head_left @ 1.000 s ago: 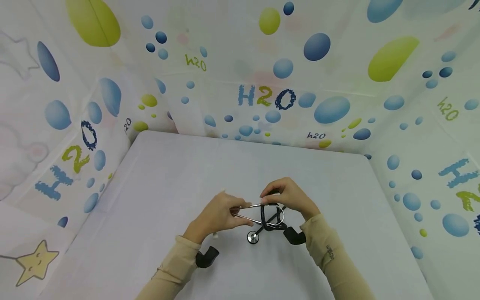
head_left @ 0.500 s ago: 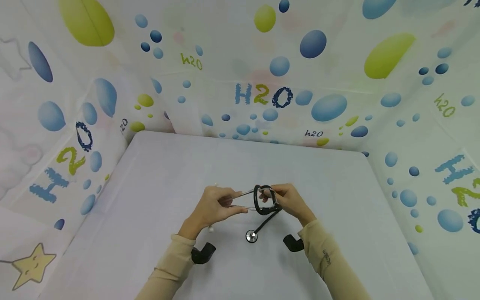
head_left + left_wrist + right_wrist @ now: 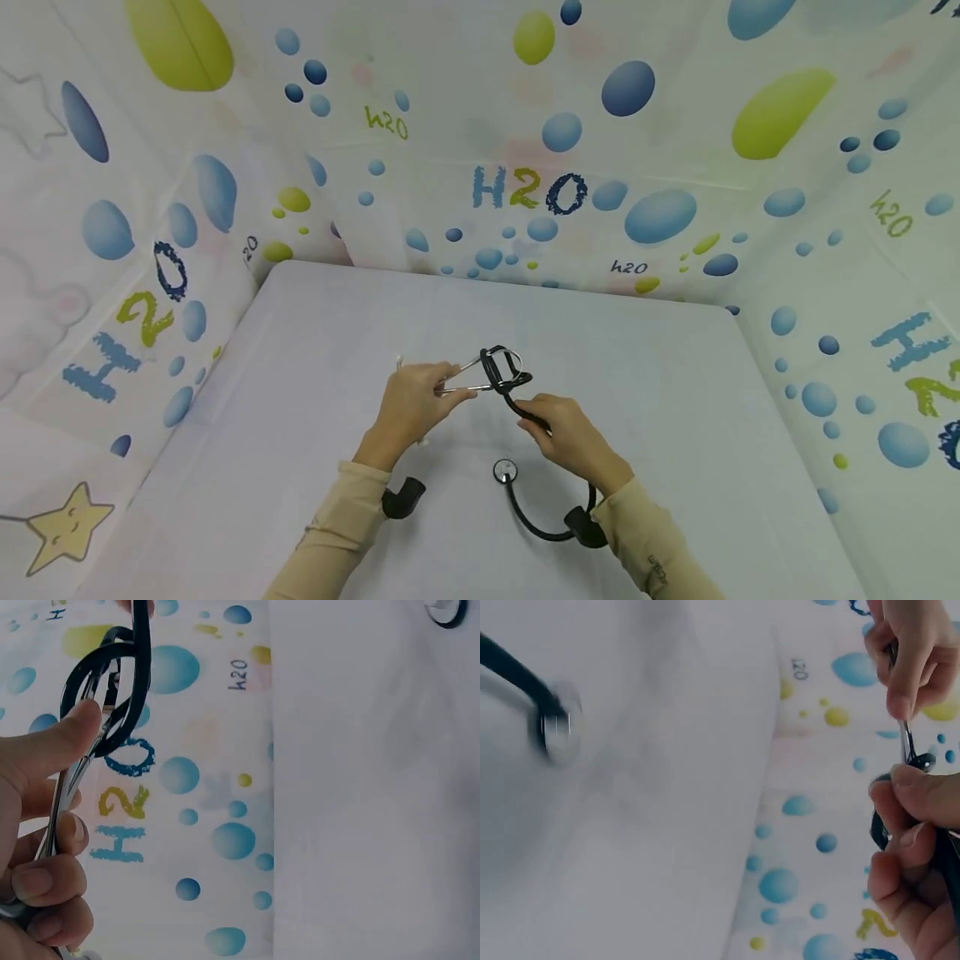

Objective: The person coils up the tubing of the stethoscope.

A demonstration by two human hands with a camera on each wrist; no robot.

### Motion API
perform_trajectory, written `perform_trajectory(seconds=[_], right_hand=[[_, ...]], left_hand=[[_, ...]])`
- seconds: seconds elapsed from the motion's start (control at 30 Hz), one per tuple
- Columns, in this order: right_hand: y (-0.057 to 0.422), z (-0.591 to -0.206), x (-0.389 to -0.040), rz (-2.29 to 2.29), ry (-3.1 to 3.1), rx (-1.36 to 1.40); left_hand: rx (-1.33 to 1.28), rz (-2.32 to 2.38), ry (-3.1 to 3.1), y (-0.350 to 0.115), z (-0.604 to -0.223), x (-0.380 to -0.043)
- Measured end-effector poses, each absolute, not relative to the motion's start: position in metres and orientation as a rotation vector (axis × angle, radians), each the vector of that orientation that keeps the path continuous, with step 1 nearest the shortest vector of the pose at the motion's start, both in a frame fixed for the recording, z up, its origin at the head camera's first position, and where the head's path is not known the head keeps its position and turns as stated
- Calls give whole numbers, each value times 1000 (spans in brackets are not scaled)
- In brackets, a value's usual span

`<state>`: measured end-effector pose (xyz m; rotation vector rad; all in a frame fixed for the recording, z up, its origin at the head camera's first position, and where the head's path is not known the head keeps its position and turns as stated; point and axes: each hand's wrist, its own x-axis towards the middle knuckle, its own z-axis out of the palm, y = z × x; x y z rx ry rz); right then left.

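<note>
A stethoscope (image 3: 494, 372) with black tubing and metal ear tubes is held up between both hands. My left hand (image 3: 411, 408) grips the metal ear tubes, its fingers curled round them in the left wrist view. The black tubing (image 3: 140, 667) loops round the metal near the fork. My right hand (image 3: 573, 437) pinches the tubing just below that loop. From there the tube passes behind the right wrist and curves over the table to the round chest piece (image 3: 506, 471). In the right wrist view the chest piece (image 3: 561, 727) appears blurred.
The white tabletop (image 3: 337, 333) lies beneath the hands. Printed cloth walls (image 3: 420, 208) with blue and green drops enclose it at the back and sides. Black camera mounts (image 3: 403, 498) hang under the wrists.
My left hand has shifted left and up with the ear tubes. My right hand has left the loop and moved down onto the tubing, and the free tube now curves out towards me.
</note>
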<state>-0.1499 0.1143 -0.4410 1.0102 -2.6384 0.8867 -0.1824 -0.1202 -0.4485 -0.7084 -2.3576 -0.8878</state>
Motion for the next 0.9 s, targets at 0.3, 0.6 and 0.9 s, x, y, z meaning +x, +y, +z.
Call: perform_trajectory(seconds=[0.3, 0.6, 0.9], right_hand=[[112, -425, -154, 577, -2501, 1051], [116, -410, -158, 767, -2633, 1030], [127, -417, -184, 1210, -2580, 1125]], left_hand=[[-785, -813, -2512, -123, -437, -181], [-941, -791, -2658, -119, -433, -177], [-1296, -1037, -2531, -108, -441, -164]])
